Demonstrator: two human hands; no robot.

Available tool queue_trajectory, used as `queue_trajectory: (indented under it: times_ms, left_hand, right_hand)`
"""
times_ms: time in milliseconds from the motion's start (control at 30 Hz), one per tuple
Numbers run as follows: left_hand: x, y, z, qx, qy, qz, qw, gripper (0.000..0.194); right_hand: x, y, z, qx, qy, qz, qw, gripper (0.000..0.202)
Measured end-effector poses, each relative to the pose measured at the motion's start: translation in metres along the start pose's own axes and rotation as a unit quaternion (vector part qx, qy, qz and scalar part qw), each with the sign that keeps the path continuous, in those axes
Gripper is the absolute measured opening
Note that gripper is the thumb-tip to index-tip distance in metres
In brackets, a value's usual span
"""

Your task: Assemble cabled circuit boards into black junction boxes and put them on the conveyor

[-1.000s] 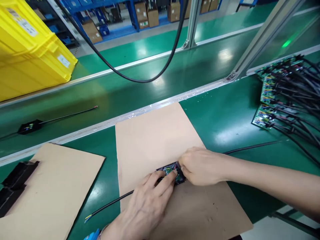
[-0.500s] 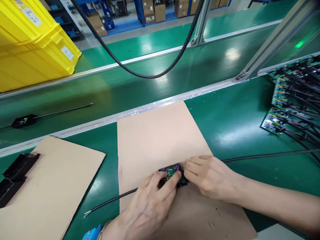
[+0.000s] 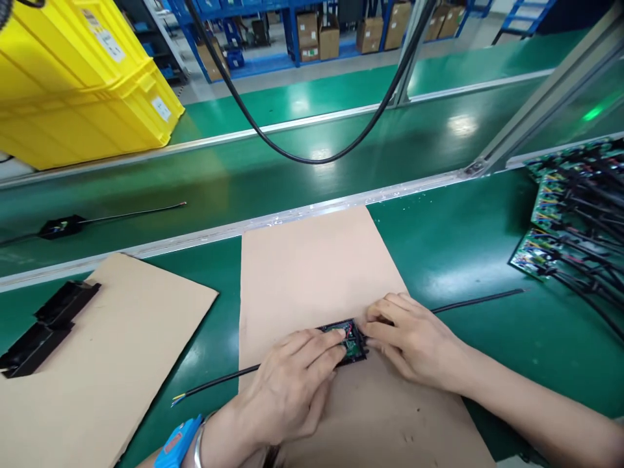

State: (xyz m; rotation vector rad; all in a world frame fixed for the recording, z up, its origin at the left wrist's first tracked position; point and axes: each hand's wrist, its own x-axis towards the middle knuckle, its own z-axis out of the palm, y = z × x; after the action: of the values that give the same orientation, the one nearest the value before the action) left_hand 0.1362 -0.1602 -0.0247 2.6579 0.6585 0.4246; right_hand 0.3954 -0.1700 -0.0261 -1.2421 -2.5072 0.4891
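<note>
A small black case with a green circuit board (image 3: 353, 344) inside lies on a cardboard sheet (image 3: 312, 273). My left hand (image 3: 297, 377) rests over its left part, fingers closed on the case and fingertips on the board. At the right end of the case, my right hand (image 3: 409, 338) pinches the black cable where it enters. That cable (image 3: 478, 302) runs out to the right on the green surface. Another black cable (image 3: 219, 378) leaves to the left from under my left hand and ends in bare yellow and blue wires.
Two black empty cases (image 3: 51, 328) lie on a second cardboard sheet (image 3: 141, 338) at left. Circuit boards with cables (image 3: 550, 214) are piled at right. Beyond the metal rail sit another cased board (image 3: 62, 226) and yellow crates (image 3: 97, 123). A black cable (image 3: 312, 159) hangs overhead.
The view has shifted, so the scene sits lower and further right. My left fingers have drawn closer together over the board. The right cable's far end now shows.
</note>
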Motion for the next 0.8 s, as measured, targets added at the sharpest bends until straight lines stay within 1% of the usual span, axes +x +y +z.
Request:
queue_trajectory:
  times_ms: [67, 133, 167, 233, 300, 333, 400, 500, 567, 700, 800]
  left_hand:
    - [-0.002, 0.001, 0.001, 0.006, 0.027, -0.009, 1.0, 0.038]
    - [-0.001, 0.003, 0.001, 0.022, 0.028, -0.007, 0.999, 0.038]
    - [0.0, 0.004, 0.001, 0.031, 0.024, -0.003, 0.999, 0.038]
    - [0.003, 0.005, 0.001, 0.048, 0.006, 0.004, 0.999, 0.037]
    - [0.005, 0.005, 0.001, 0.062, -0.014, 0.014, 0.998, 0.036]
    - [0.006, 0.004, 0.001, 0.067, -0.021, 0.02, 0.997, 0.035]
    - [0.007, 0.002, 0.0, 0.074, -0.03, 0.031, 0.996, 0.033]
    - [0.01, -0.002, -0.003, 0.072, -0.021, 0.039, 0.996, 0.026]
    - [0.011, -0.004, -0.004, 0.065, -0.012, 0.041, 0.997, 0.023]
    - [0.01, -0.007, -0.002, 0.044, -0.007, 0.04, 0.998, 0.026]
    - [0.006, -0.008, 0.003, 0.052, 0.003, 0.039, 0.998, 0.028]
  right_hand:
    - [-0.003, -0.001, -0.002, 0.031, -0.006, 0.011, 0.999, 0.02]
    - [-0.004, -0.005, -0.003, 0.059, 0.0, 0.017, 0.998, 0.023]
    - [-0.003, -0.008, -0.002, 0.072, 0.006, 0.022, 0.997, 0.027]
    - [0.0, -0.013, 0.0, 0.09, 0.012, 0.033, 0.995, 0.044]
    - [0.004, -0.016, 0.002, 0.087, 0.002, 0.033, 0.996, 0.057]
    - [0.007, -0.017, 0.003, 0.082, -0.01, 0.03, 0.996, 0.057]
    - [0.011, -0.018, 0.005, 0.076, -0.033, 0.026, 0.996, 0.05]
    - [0.015, -0.017, 0.004, 0.08, -0.046, 0.026, 0.995, 0.046]
    - [0.015, -0.018, 0.004, 0.082, -0.047, 0.023, 0.995, 0.045]
    - [0.013, -0.017, 0.006, 0.076, -0.032, 0.018, 0.996, 0.046]
    - [0.009, -0.013, 0.007, 0.067, -0.017, 0.001, 0.998, 0.053]
